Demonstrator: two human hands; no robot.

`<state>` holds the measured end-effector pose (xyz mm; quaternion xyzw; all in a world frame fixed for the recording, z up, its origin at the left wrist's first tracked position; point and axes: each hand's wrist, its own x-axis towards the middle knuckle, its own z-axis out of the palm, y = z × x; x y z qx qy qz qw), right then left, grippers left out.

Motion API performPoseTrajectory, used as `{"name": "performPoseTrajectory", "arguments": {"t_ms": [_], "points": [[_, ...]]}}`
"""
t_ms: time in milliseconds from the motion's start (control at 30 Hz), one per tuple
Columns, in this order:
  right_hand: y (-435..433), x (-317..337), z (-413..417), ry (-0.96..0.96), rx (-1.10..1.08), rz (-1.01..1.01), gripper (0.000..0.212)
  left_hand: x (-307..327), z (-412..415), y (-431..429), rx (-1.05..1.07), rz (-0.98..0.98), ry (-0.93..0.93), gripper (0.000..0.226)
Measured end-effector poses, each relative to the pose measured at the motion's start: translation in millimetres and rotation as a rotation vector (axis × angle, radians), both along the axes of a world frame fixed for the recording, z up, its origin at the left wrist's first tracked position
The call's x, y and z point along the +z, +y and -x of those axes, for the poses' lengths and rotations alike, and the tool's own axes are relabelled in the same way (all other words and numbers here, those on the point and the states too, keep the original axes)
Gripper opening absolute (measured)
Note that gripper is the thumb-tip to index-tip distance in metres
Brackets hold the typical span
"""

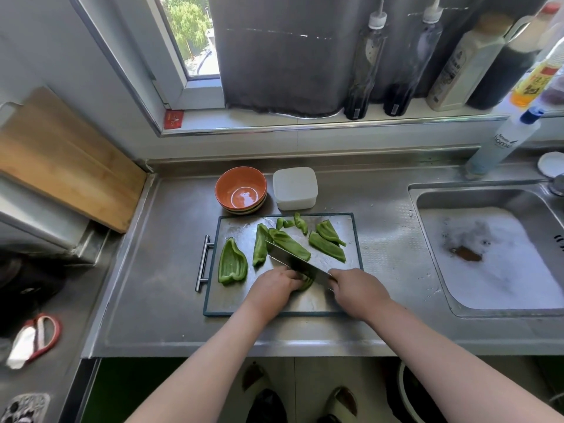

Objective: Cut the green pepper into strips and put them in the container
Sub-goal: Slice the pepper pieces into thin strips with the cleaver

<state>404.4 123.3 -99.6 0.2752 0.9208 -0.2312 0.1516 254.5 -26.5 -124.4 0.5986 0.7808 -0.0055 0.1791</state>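
Pepper half (232,263): uncut, hollow side up, lying on the cutting board (305,305) to the left of the left hand. No risk noted while it is left alone.

Orange bowl (241,190): beyond the left hand, off the board, on the desk (171,285). Nothing seen in it.

Left hand (274,286): fingers curled down onto a pepper piece (306,283), which is pinned to the board. The fingertips are hidden against the blade. Main hazard judged here: if a fingertip is not tucked behind the knuckles, it could be nicked on the next stroke.

White container (295,188): beyond and between the hands, just past the board's far edge. No strips seen in it; whether a lid is on cannot be told.

Knife (297,264): blade laid across the pinned piece, tip pointing away and leftward. The board looks wet, so the piece could slide under pressure and uneven strips be produced.

Right hand (355,290): clamped on the knife handle. A damp grip could allow twisting.

Cut pieces (326,247): beyond the right hand, near the blade's path; these could be knocked off the board.
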Motion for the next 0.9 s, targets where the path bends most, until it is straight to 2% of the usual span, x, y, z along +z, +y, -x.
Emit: {"name": "performPoseTrajectory", "arguments": {"t_ms": [167, 267, 367, 467, 567, 600, 733, 833, 900], "points": [[1, 4, 7, 0.019, -0.014, 0.03, 0.024, 0, 1, -9, -0.016, -0.009, -0.005, 0.053], [11, 11, 2, 0.038, -0.098, 0.085, 0.031, -2, 2, -16, 0.034, -0.08, -0.124, 0.052], [21, 21, 1, 0.116, -0.189, 0.123, 0.035, -3, 4, -19, 0.291, -0.257, -0.31, 0.043], [31, 28, 4, 0.179, -0.224, 0.071, 0.035, 8, 11, -10, 0.589, -0.505, -0.361, 0.025], [38, 31, 3, 0.2, -0.217, -0.032, 0.031, 35, 26, 7, 0.977, -0.71, -0.435, 0.023], [40, 31, 3, 0.201, -0.214, -0.046, 0.029, 41, 34, 12, 1.049, -0.745, -0.452, 0.021], [43, 28, 3, 0.238, -0.185, -0.188, 0.026, 50, 51, 28, 0.897, -0.659, -0.47, 0.023], [44, 22, 2, 0.264, -0.086, -0.344, 0.033, 54, 71, 39, 1.061, -0.788, -0.458, 0.021], [47, 16, 0, 0.285, -0.047, -0.384, 0.036, 54, 85, 48, 0.874, -0.669, -0.467, 0.018]]}}
